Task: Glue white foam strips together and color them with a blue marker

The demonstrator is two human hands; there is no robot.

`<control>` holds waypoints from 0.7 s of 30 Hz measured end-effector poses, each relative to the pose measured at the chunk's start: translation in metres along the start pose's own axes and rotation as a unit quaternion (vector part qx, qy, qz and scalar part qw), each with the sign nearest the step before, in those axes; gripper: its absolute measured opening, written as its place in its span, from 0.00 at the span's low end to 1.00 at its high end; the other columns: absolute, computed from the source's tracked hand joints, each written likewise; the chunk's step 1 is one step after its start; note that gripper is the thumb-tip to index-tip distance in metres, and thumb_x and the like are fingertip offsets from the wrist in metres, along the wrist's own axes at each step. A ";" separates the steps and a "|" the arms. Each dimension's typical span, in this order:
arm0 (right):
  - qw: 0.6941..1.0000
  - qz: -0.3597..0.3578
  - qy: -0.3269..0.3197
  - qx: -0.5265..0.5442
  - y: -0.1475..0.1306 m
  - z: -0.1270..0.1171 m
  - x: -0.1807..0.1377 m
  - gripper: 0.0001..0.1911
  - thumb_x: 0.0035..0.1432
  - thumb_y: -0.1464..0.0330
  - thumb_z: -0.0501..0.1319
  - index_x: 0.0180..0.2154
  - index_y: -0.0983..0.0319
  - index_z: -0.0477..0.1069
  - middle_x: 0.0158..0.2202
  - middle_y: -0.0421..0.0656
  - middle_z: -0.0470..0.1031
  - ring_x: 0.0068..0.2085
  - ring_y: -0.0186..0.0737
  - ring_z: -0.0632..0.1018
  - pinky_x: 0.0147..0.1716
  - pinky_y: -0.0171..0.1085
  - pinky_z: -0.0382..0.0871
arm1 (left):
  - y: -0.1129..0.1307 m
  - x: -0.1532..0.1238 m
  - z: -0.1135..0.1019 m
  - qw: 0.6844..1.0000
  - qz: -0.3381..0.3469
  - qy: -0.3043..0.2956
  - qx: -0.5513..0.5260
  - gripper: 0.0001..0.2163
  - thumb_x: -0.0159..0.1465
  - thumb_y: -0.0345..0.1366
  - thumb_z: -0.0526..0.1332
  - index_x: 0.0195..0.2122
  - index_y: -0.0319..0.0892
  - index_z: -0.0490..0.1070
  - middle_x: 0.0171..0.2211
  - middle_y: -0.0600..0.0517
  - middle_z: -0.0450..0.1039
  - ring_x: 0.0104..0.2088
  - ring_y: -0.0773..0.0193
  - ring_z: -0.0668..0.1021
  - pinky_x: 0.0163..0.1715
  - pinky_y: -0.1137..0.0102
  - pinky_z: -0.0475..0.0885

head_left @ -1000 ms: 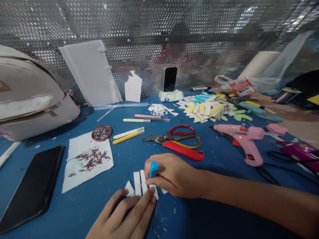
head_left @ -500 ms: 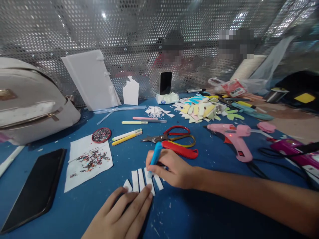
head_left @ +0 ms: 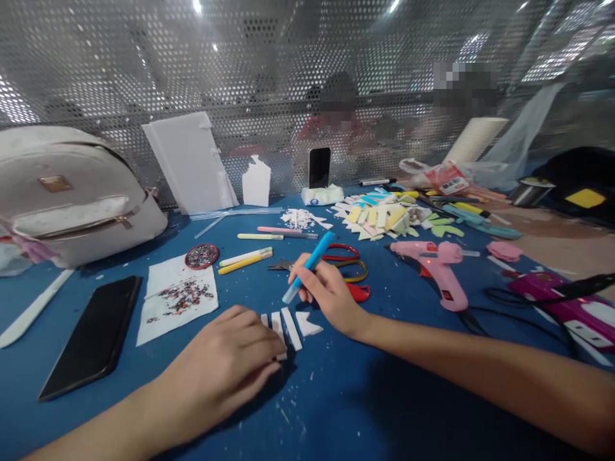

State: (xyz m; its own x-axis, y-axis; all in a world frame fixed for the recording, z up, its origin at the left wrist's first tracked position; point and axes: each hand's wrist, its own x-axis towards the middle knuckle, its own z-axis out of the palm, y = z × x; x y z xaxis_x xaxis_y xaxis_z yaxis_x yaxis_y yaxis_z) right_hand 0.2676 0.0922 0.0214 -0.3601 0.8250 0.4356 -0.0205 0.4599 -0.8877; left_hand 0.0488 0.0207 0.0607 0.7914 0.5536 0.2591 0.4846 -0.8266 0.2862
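Observation:
My right hand (head_left: 324, 291) grips a blue marker (head_left: 314, 256) between thumb and fingers, its pale lower end slanting down to the left above the table. Beneath it lie narrow white foam strips (head_left: 291, 328) and a notched white piece (head_left: 308, 324). My left hand (head_left: 235, 352) rests on the table with bent fingers, its fingertips closed at the lower end of one white strip (head_left: 277, 325). Part of another strip is hidden behind those fingers. Just behind my right hand are scissors (head_left: 353, 272) with red and yellow handles and a red cutter (head_left: 359, 292), both partly covered.
To the left are a phone (head_left: 93, 339), a paper (head_left: 177, 294) with glitter and a backpack (head_left: 81, 198). Several markers (head_left: 246, 261) lie mid-table. Cut foam pieces (head_left: 384, 214) are heaped behind; a pink glue gun (head_left: 435, 266) with its cable lies right.
My right hand has lifted the blue marker off the strips and moved it up. My left hand has shifted, fingers now curled over the strips on the left. The view has moved slightly.

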 end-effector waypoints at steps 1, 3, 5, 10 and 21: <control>1.000 0.002 0.017 0.015 0.002 -0.001 0.001 0.17 0.73 0.56 0.53 0.35 0.60 0.69 0.26 0.35 0.65 0.24 0.32 0.69 0.23 0.33 0.61 | -0.002 0.001 -0.001 0.999 -0.026 0.013 -0.016 0.11 0.76 0.33 0.51 0.51 0.46 0.72 0.41 0.52 0.78 0.39 0.62 0.77 0.41 0.66 0.70; 0.998 0.005 0.042 0.039 0.004 -0.002 0.003 0.17 0.73 0.56 0.54 0.35 0.60 0.68 0.25 0.35 0.65 0.24 0.32 0.68 0.23 0.33 0.61 | -0.006 0.003 0.002 0.996 -0.077 0.046 -0.021 0.09 0.76 0.35 0.53 0.51 0.47 0.71 0.43 0.51 0.76 0.42 0.60 0.76 0.43 0.64 0.70; 0.997 0.009 0.058 0.055 0.005 -0.002 0.005 0.17 0.72 0.55 0.55 0.35 0.59 0.69 0.23 0.34 0.64 0.23 0.32 0.67 0.23 0.34 0.60 | -0.009 0.003 0.008 0.992 -0.113 0.063 -0.009 0.12 0.73 0.42 0.59 0.55 0.47 0.68 0.49 0.48 0.73 0.48 0.54 0.75 0.48 0.60 0.70; 0.995 0.017 0.064 0.080 0.002 -0.002 0.005 0.18 0.70 0.53 0.57 0.34 0.59 0.69 0.26 0.35 0.65 0.23 0.31 0.68 0.22 0.34 0.59 | -0.012 -0.005 0.027 0.989 -0.140 0.055 0.007 0.39 0.61 0.51 0.72 0.67 0.49 0.55 0.60 0.45 0.68 0.57 0.45 0.71 0.56 0.51 0.67; 0.995 0.031 0.041 0.090 0.004 -0.003 0.004 0.18 0.71 0.54 0.57 0.34 0.60 0.71 0.28 0.35 0.65 0.24 0.30 0.68 0.23 0.33 0.61 | -0.019 -0.018 0.038 0.993 -0.105 0.048 0.039 0.28 0.70 0.49 0.61 0.67 0.46 0.57 0.58 0.45 0.72 0.56 0.51 0.74 0.62 0.48 0.64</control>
State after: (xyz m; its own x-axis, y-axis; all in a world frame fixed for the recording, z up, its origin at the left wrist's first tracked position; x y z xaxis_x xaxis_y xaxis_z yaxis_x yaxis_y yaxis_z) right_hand 0.2685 0.0984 0.0205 -0.2884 0.8777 0.3828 -0.1694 0.3467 -0.9226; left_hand 0.0397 0.0221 0.0154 0.6324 0.7185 0.2896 0.6651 -0.6953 0.2726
